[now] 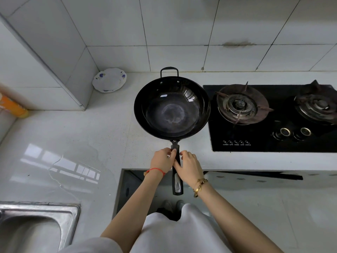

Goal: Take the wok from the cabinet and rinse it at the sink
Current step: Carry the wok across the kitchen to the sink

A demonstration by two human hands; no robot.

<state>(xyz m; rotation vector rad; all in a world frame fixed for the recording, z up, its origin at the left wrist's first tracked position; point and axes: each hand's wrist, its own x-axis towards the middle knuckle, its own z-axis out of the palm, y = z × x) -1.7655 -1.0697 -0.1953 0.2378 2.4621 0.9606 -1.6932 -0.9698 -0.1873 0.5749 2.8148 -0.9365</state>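
Observation:
A black wok (pixel 172 108) sits upright on the white counter, its long black handle (pixel 177 176) pointing toward me over the counter's front edge. My left hand (pixel 162 160) and my right hand (pixel 189 166) close on the handle from either side, just below the bowl, fingers curled against it. A small loop handle sticks out at the wok's far rim. The steel sink (pixel 38 227) lies at the lower left, away from the wok.
A black two-burner gas hob (pixel 273 115) lies right beside the wok. A flowered white plate (pixel 109 80) leans in the back corner. An orange bottle (pixel 12 106) stands at the far left. Below the counter edge an open cabinet bay (pixel 133 187) shows.

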